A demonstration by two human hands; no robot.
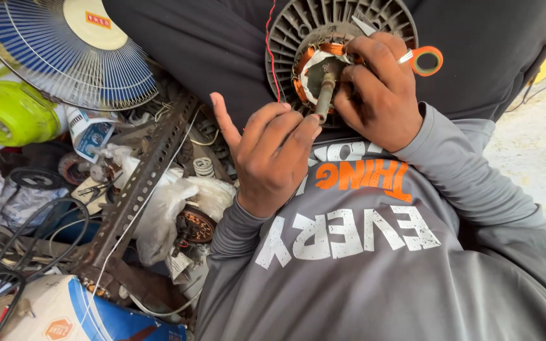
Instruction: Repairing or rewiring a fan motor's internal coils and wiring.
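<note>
Left hand (272, 155) sits nearest me, fingers curled loosely with nothing in them, tips just touching the steel shaft (325, 93) from below. That shaft runs roughly upright in my view, rising into the fan motor (339, 47) resting on my lap. Beyond it, I have my right hand (374, 88) clenched around orange-handled scissors (421, 60), at the copper windings (304, 69) right of the shaft. Farther left stands a blue fan grille (71, 53).
</note>
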